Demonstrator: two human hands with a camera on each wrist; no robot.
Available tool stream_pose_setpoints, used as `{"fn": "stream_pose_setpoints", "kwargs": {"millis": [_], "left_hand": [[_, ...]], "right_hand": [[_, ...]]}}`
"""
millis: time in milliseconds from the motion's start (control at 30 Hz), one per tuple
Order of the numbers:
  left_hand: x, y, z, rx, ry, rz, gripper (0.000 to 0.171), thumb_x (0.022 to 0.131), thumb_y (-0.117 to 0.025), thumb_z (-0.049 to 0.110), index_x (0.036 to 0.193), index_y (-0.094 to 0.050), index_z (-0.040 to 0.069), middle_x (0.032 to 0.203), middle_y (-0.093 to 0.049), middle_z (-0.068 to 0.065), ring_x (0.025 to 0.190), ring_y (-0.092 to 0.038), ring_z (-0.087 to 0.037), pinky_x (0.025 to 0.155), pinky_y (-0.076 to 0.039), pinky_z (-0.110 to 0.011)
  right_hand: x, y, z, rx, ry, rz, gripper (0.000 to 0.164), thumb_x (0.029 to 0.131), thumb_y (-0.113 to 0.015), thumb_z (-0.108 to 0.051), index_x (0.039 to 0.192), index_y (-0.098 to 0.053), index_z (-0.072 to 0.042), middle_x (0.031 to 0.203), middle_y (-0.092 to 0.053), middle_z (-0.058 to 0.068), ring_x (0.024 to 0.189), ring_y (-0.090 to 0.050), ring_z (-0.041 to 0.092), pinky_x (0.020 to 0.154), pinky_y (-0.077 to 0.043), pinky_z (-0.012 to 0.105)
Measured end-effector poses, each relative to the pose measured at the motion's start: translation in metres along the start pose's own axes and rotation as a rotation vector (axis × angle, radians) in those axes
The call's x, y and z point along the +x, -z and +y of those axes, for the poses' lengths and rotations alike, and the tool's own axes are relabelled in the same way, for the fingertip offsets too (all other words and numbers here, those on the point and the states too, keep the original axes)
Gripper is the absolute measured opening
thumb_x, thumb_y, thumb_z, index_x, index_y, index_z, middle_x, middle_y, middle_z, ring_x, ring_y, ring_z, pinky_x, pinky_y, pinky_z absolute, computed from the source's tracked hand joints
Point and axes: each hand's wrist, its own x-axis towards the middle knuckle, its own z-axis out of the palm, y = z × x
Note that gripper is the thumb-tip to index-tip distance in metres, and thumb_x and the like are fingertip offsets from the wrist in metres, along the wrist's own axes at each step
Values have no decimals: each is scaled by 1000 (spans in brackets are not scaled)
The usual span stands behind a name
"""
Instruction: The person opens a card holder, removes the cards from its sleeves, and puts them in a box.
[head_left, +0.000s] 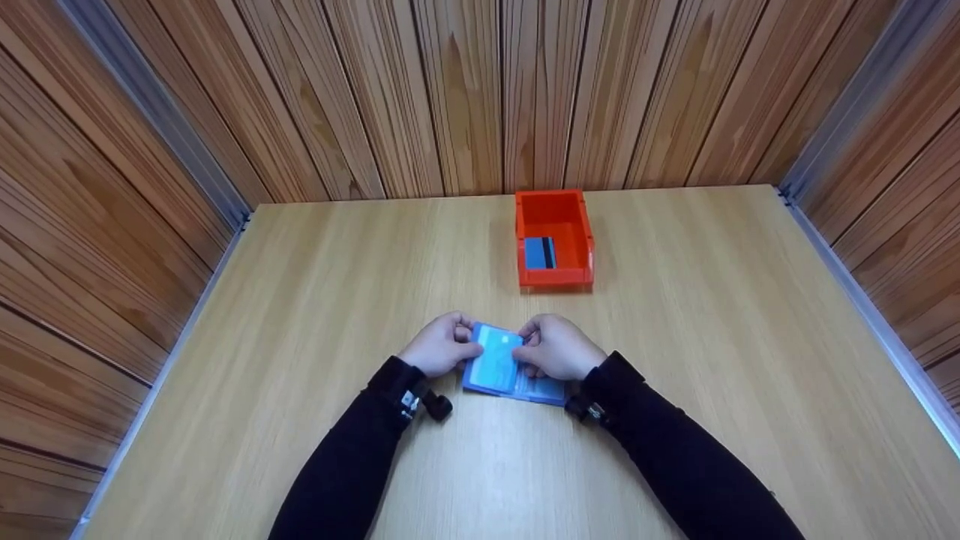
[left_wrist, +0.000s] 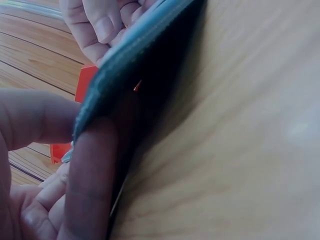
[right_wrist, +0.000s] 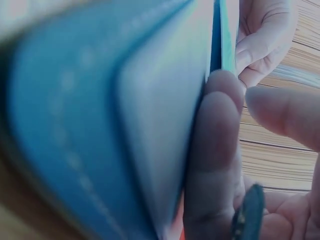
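A blue card holder (head_left: 487, 380) with a stitched edge lies opened like a book in front of me, its inner leaves shiny. My left hand (head_left: 442, 345) pinches its left side, thumb on top; in the left wrist view a finger (left_wrist: 90, 175) reaches under the dark cover. At the middle of the holder, my right hand (head_left: 561, 349) has thumb and fingers at the edge of the inner leaves. The right wrist view shows whitish leaves (right_wrist: 155, 110) against the right fingers (right_wrist: 215, 135). Whether a loose card is between them, I cannot tell.
Beyond the hands, near the table's back edge, stands a red open-front bin (head_left: 556, 279). A blue card with a black stripe (head_left: 535, 253) lies in its front left. Wooden plank walls (head_left: 465, 97) enclose the light wood table (head_left: 337, 285) at the back and sides.
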Motion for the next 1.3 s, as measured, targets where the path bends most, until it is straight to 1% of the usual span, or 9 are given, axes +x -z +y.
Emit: {"fn": "stream_pose_setpoints", "kwargs": {"millis": [167, 400, 567, 867, 967, 1200, 1300], "left_hand": [[0, -1, 0, -6, -19, -9, 30, 88, -67, 4, 113, -51, 4, 88, -67, -3, 74, -65, -14, 62, -56, -28], [-1, 0, 0, 11, -23, -11, 32, 88, -69, 7, 115, -51, 4, 88, -68, -2, 75, -64, -14, 62, -54, -26], [0, 0, 0, 22, -17, -9, 33, 88, -69, 7, 115, -51, 5, 88, -68, -2, 74, -64, -13, 62, -54, -25], [-1, 0, 0, 32, -27, -10, 30, 88, -68, 7, 113, -52, 5, 86, -67, -1, 70, -62, -12, 59, -52, -24], [-1, 0, 0, 28, -31, -10, 30, 88, -68, 6, 114, -52, 5, 85, -66, -1, 71, -62, -12, 59, -52, -24], [0, 0, -2, 42, -72, -13, 29, 88, -68, 3, 111, -51, 3, 81, -66, 0, 71, -62, -11, 60, -52, -23], [0, 0, -3, 32, -67, -12, 29, 88, -67, 3, 112, -51, 3, 83, -66, -1, 72, -63, -12, 60, -53, -24]], "right_hand": [[1, 1, 0, 53, -13, -15, 23, 88, -72, -17, 105, -61, -6, 69, -69, 5, 55, -64, 15, 52, -53, 27], [3, 3, 1, 95, -69, -14, 17, 90, -71, -16, 101, -61, -8, 74, -70, 6, 59, -66, 17, 54, -55, 28], [6, 4, 3, 137, -73, -6, 13, 90, -71, -14, 98, -64, -6, 77, -71, 7, 61, -68, 18, 55, -57, 28], [7, 3, 6, 237, -84, 7, 11, 87, -71, -7, 96, -65, -3, 74, -71, 10, 59, -68, 17, 57, -59, 28], [7, 3, 7, 237, -80, 20, 11, 87, -71, -7, 95, -65, -3, 75, -70, 10, 59, -68, 17, 56, -58, 28], [8, 6, 8, 230, -84, 46, 13, 86, -71, -7, 96, -65, -3, 76, -70, 11, 61, -69, 18, 58, -59, 28], [9, 6, 8, 225, -88, 57, 15, 86, -70, -7, 100, -64, -4, 80, -68, 10, 62, -68, 19, 59, -59, 29]]}}
